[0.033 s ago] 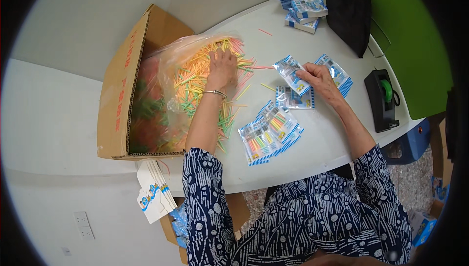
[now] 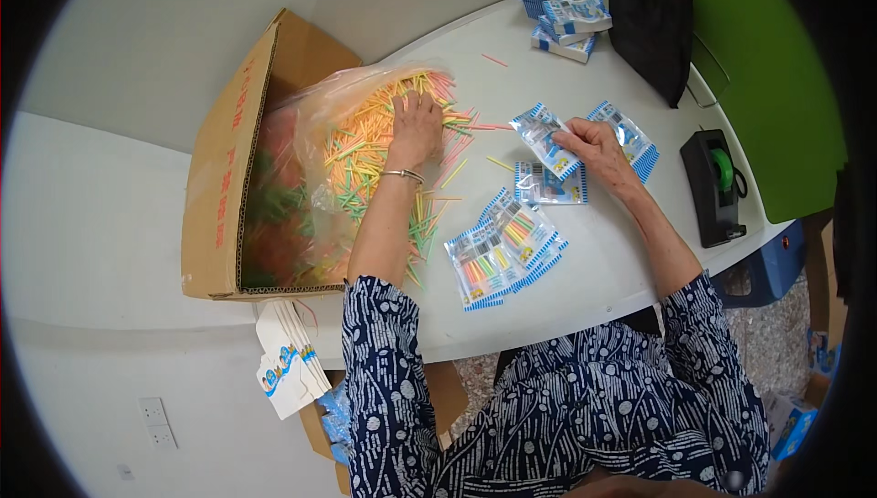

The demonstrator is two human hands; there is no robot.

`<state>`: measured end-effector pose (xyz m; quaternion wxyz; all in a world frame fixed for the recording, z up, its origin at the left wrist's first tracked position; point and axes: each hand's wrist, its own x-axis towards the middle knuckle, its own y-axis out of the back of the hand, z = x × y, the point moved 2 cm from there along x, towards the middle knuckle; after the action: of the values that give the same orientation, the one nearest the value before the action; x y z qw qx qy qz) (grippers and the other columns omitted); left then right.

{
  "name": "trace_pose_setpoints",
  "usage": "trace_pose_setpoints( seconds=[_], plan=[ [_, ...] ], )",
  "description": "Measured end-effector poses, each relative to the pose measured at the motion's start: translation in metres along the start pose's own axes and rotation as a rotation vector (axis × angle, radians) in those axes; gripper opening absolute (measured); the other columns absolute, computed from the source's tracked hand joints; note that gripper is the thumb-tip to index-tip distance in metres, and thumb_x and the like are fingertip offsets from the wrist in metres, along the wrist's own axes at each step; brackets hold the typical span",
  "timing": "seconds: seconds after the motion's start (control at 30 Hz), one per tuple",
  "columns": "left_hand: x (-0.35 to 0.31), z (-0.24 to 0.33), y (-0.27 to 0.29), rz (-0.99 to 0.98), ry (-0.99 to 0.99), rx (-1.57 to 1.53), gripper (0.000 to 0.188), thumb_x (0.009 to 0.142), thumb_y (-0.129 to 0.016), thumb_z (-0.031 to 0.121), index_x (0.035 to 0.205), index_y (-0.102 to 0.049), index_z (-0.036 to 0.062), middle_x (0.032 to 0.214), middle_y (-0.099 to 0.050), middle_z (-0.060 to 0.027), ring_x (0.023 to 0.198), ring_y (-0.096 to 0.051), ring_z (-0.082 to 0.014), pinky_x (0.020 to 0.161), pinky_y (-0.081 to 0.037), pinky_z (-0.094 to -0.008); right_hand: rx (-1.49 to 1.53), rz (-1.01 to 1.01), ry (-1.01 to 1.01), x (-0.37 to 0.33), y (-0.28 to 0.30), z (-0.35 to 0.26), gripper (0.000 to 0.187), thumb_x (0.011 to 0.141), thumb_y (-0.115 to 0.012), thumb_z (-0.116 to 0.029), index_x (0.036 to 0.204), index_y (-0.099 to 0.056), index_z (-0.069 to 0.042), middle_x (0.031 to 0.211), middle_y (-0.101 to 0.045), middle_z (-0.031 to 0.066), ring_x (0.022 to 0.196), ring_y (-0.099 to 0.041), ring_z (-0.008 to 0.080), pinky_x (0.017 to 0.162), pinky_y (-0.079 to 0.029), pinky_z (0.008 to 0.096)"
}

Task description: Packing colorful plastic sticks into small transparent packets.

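My left hand lies on a heap of thin pastel sticks in orange, yellow, green and pink. Its fingers are apart and partly sunk among the sticks; I see none gripped. The heap spills from a see-through plastic bag in the mouth of a cardboard box. My right hand pinches a small blue-and-white packet between thumb and fingers. Below that packet lies another packet, and more packets rest beyond the hand. Nearer me, overlapping packets show coloured sticks through their windows.
Small blue-and-white boxes are stacked at the back beside a black bag. A black tape dispenser stands at the right edge. Flat white cards hang by the table's left corner. A green panel borders the right.
My left hand has shifted very slightly on the heap of sticks. My right hand keeps its hold on the packet in the same place.
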<state>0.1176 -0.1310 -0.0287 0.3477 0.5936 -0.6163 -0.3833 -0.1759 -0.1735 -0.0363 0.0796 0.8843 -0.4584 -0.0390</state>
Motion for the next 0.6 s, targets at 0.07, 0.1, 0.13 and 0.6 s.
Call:
trace_pose_setpoints(
  seconds=[0.07, 0.1, 0.13, 0.6],
  plan=[
    [0.0, 0.0, -0.015, 0.241, 0.012, 0.03, 0.03, 0.072, -0.058, 0.011, 0.101, -0.058, 0.0, 0.107, -0.052, -0.014, 0.111, -0.044, -0.0317, 0.095, -0.031, -0.0529, -0.005, -0.002, 0.006, 0.001, -0.001, -0.001, 0.029, 0.087, -0.061, -0.028, 0.068, -0.056, -0.007, 0.059, -0.044, -0.0052, 0.057, -0.039, 0.0032, 0.052, -0.03, 0.0227],
    [0.0, 0.0, -0.021, 0.243, 0.01, 0.032, 0.03, 0.072, -0.058, 0.011, 0.101, -0.058, 0.0, 0.107, -0.052, -0.014, 0.111, -0.044, -0.0317, 0.095, -0.031, -0.0529, -0.011, -0.003, 0.012, 0.001, -0.002, -0.001, 0.029, 0.087, -0.061, -0.028, 0.068, -0.056, -0.006, 0.059, -0.044, -0.0051, 0.057, -0.039, 0.0034, 0.052, -0.03, 0.0228],
    [-0.001, 0.002, -0.023, 0.285, 0.021, -0.041, 0.025, 0.074, -0.054, 0.007, 0.098, -0.058, -0.0003, 0.104, -0.053, -0.0147, 0.108, -0.045, -0.0317, 0.093, -0.032, -0.0517, -0.009, 0.004, 0.012, 0.0, 0.0, 0.0, 0.029, 0.087, -0.061, -0.028, 0.068, -0.056, -0.006, 0.059, -0.044, -0.0051, 0.057, -0.039, 0.0034, 0.052, -0.03, 0.0228],
    [-0.036, -0.016, 0.018, 0.542, 0.561, -1.319, 0.013, 0.09, -0.044, 0.008, 0.1, -0.046, -0.0006, 0.086, -0.061, -0.0173, 0.078, -0.057, -0.0251, 0.076, -0.044, -0.0405, 0.393, -0.019, -0.032, 0.012, -0.032, -0.011, 0.026, 0.09, -0.059, -0.029, 0.077, -0.059, -0.007, 0.069, -0.053, -0.005, 0.064, -0.044, 0.0023, 0.057, -0.033, 0.0214]
  ],
)
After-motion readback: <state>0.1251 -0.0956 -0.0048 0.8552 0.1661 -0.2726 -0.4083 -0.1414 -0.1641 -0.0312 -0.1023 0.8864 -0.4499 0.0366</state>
